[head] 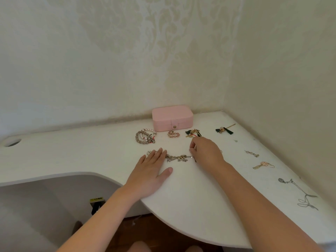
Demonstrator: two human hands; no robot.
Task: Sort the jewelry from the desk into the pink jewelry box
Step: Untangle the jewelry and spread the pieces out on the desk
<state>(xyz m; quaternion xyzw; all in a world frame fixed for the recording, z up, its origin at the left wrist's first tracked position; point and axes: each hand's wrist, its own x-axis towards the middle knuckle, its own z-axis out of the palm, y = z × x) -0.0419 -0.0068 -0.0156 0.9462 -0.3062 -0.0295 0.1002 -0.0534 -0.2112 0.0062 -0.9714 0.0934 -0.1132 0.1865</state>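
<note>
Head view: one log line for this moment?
box: shut, back of desk | left hand: flat on desk, fingertips at chain | right hand: curled over chain's other end, grip unclear

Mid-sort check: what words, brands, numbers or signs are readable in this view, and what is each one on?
Yellow label on the dark object below the desk edge: dark marks, too blurred to read.
Pink jewelry box: no lettering visible, only a round snap on the front.
Charm chain and the other jewelry: no lettering can be made out.
No legible text anywhere.
</note>
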